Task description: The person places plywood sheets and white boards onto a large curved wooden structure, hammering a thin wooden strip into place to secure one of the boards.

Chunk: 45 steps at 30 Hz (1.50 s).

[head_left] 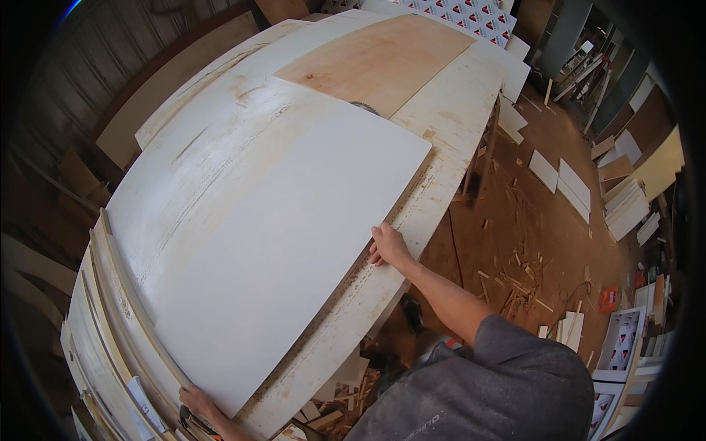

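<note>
A large white panel [309, 220] lies flat on a broad worktable [441, 173]. My right hand [388, 246] grips its right edge, thumb on top and fingers curled beneath. At the panel's near left corner, my left hand [198, 401] holds the end edge, close beside a long wooden strip [140, 309]; its fingers are partly hidden. A toothed circular saw blade [365, 108] shows just past the panel's far edge. Beyond the blade lies a light brown wood sheet [375, 62].
Sawdust lies along the table's right edge. Long strips and boards [99, 338] line the left side. Wood scraps [526, 283] litter the brown floor at right, near white offcuts [573, 189] and stacked boards [625, 209]. A patterned wrapped sheet [456, 18] stands at the far end.
</note>
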### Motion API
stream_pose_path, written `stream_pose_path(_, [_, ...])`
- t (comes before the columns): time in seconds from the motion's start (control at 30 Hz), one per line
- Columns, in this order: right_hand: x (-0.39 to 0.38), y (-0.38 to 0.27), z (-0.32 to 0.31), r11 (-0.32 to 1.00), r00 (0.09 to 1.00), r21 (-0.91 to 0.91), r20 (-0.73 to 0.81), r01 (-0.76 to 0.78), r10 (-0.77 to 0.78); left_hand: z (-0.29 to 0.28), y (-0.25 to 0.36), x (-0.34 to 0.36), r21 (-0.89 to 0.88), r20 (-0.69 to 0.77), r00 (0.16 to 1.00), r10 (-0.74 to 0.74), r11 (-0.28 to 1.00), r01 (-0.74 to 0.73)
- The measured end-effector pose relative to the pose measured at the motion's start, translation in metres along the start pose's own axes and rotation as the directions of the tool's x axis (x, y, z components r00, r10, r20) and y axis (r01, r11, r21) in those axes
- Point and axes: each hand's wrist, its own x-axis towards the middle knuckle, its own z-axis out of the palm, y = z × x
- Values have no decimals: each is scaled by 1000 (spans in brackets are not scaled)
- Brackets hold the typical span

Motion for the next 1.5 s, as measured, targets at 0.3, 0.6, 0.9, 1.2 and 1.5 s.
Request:
stream_pose_path(0.3, [8,0,-21,997,993,72,122,-8,-1,15,6,10,69,16,993,-114,991,112])
stream_pose_path(0.6, [6,14,-1,994,990,68,106,89,-96,5,36,8,-166,11,977,-215,963,214])
stream_pose_path(0.9, [13,27,9,980,968,-14,159,200,-195,-10,20,-5,-273,64,961,-270,921,277])
stream_pose_path(1.2, [-9,29,10,883,920,-295,260,365,-294,-124,-76,-160,-506,-489,818,-302,863,17])
stream_pose_path(1.5, [-122,7,181,114,201,-167,865,979,-460,-38,-224,-250,-959,214,488,-846,-88,268])
